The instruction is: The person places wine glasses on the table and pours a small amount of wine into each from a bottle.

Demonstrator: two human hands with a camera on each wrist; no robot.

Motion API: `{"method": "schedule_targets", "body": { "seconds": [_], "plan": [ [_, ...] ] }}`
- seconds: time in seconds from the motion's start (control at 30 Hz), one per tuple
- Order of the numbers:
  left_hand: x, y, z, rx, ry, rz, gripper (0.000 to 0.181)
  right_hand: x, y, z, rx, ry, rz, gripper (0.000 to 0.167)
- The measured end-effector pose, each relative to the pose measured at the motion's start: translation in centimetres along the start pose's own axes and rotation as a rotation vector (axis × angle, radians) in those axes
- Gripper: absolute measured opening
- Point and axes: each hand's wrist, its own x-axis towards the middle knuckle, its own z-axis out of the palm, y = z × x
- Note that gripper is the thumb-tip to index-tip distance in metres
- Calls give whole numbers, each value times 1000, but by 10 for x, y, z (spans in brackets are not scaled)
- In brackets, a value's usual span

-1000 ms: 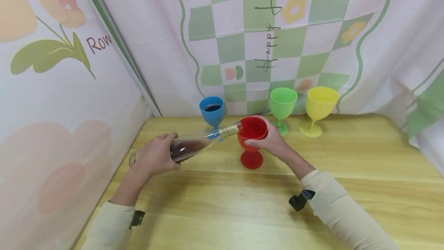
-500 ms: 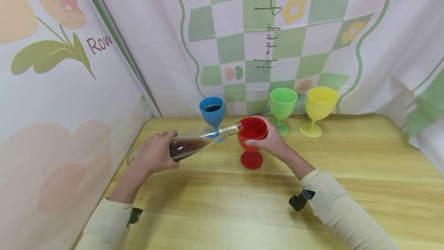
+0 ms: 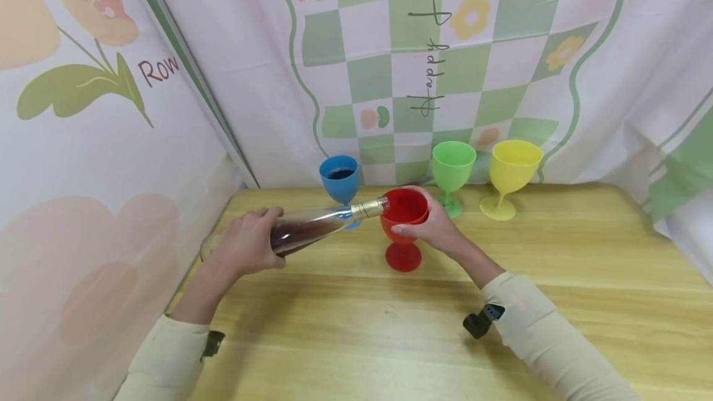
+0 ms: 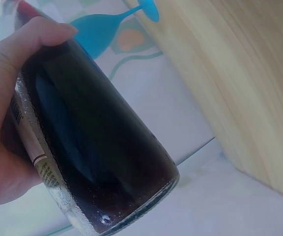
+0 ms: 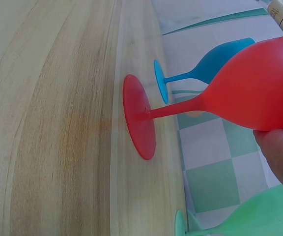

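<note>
My left hand (image 3: 242, 246) grips a clear glass bottle (image 3: 303, 231) of dark liquid round its body, tilted close to level. The gold-banded neck (image 3: 367, 208) points right, its mouth at the rim of a red goblet (image 3: 402, 231). My right hand (image 3: 437, 224) holds that goblet's bowl from the right, thumb in front; the goblet stands upright on the table. In the left wrist view the bottle's base end (image 4: 102, 132) looks dark with liquid. The right wrist view shows the goblet's stem and foot (image 5: 139, 118). No stream of liquid can be made out.
A blue goblet (image 3: 340, 184) with dark liquid in it stands behind the bottle's neck. Green (image 3: 453, 169) and yellow (image 3: 514, 169) goblets stand at the back right of the wooden table (image 3: 384, 339). Patterned cloth (image 3: 367, 30) hangs behind and at the left.
My left hand and the bottle's base have shifted slightly left and up, so the bottle lies a little more level. The right hand and red goblet have stayed put.
</note>
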Motion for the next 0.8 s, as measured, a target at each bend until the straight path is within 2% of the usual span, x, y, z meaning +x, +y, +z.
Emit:
{"method": "schedule_targets", "body": {
  "seconds": [0.23,0.8],
  "plan": [
    [1,-1,-2,14,8,8,90,1,0,0,-6,1,-1,77],
    [2,3,-11,64,-18,4,83,1,2,0,-1,1,-18,76]
  ]
}}
